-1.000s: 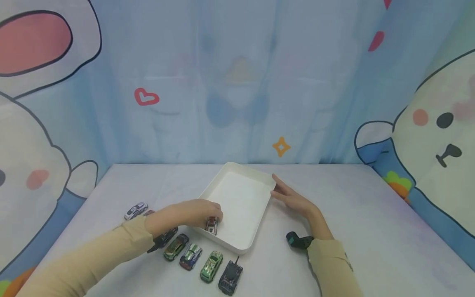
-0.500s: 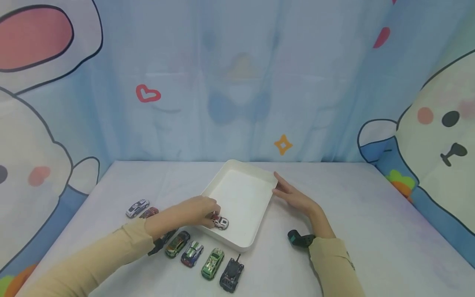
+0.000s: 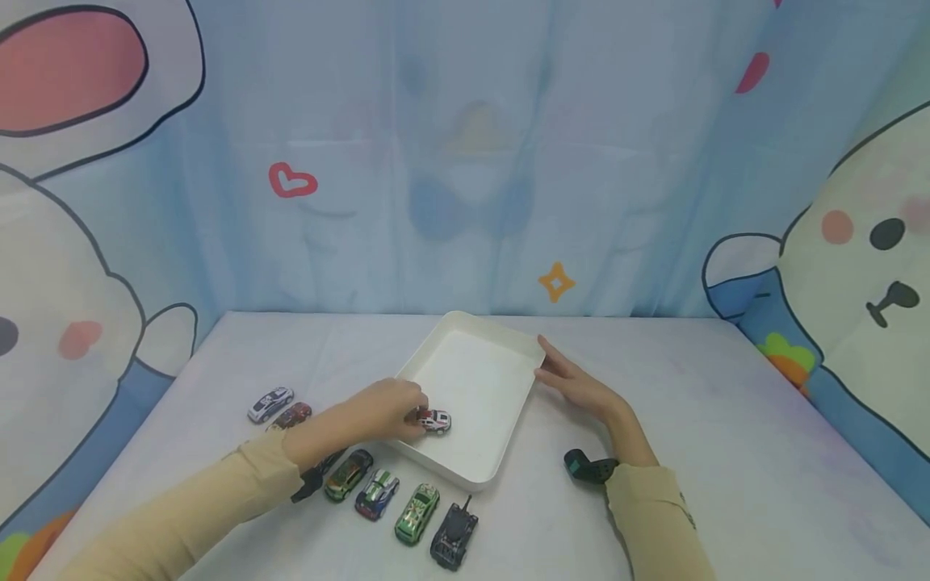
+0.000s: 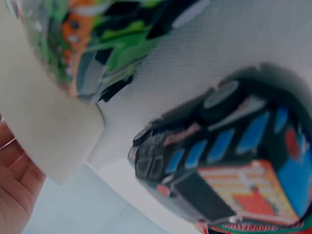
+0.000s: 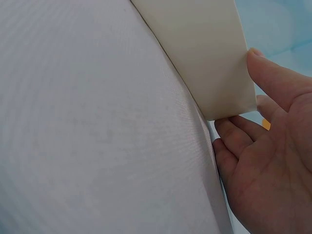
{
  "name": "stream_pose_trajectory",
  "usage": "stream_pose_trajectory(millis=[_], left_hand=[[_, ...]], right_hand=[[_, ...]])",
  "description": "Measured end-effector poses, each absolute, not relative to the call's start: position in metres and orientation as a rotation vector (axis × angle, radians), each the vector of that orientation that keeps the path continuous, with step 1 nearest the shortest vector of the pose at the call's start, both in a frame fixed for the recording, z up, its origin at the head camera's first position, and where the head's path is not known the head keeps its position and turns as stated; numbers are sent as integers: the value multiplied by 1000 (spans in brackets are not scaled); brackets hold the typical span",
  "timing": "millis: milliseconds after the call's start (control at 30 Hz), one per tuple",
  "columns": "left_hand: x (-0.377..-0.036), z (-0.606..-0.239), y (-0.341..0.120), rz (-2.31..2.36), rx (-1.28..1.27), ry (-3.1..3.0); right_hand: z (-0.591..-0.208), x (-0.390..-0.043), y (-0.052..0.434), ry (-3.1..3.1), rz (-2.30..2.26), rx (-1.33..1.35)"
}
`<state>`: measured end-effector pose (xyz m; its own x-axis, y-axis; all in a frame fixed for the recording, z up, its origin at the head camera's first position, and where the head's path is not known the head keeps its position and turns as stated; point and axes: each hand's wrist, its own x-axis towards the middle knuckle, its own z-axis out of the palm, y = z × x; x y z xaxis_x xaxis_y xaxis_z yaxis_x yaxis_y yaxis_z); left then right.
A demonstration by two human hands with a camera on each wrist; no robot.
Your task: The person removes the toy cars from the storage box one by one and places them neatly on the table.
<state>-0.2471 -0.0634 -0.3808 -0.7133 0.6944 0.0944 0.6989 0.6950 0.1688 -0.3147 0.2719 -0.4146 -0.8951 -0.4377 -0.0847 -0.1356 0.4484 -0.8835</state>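
The left hand (image 3: 385,410) reached over the near-left wall of the white tray (image 3: 508,343) and pinched a small red-and-white toy car (image 3: 434,420) that sat on the tray floor near that wall. The step in hand looked like setting this car down inside the tray; the next move would call for letting the fingers go and lifting the hand clear without dragging the car along. The right hand (image 3: 577,386) lay at the tray's far-right corner, fingers straight and relaxed, pressing against the outer wall as if steadying it; the right wrist view showed the fingertips (image 5: 261,66) touching that corner.

On the table (image 3: 726,452), near and left of the tray, a row of toy cars (image 3: 378,494) waited, ending in a dark tank (image 3: 454,536), with two more cars (image 3: 279,407) farther left.

The pinching fingertips were mostly hidden behind the knuckles, so the grip was probably, not certainly, closed on the car. The left wrist view was blurred, and showed only nearby cars close up.
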Motion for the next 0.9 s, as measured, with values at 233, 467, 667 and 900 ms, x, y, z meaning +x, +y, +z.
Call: stream_pose_trajectory(millis=[233,467,667,900], left_hand=[[-248,-367,-75,-351,-1053,-2827],[-252,-353,-107,-377,-922,-2751],[-252,-345,-153,-386,-773,-2758],[-245,-346,-204,-308,-581,-2849]], right_hand=[[-415,-315,272,2418,-1413,-495],[-417,-316,273,2426,-1397,-489],[-416,-317,272,2423,-1395,-495],[-416,-317,272,2416,-1409,-494]])
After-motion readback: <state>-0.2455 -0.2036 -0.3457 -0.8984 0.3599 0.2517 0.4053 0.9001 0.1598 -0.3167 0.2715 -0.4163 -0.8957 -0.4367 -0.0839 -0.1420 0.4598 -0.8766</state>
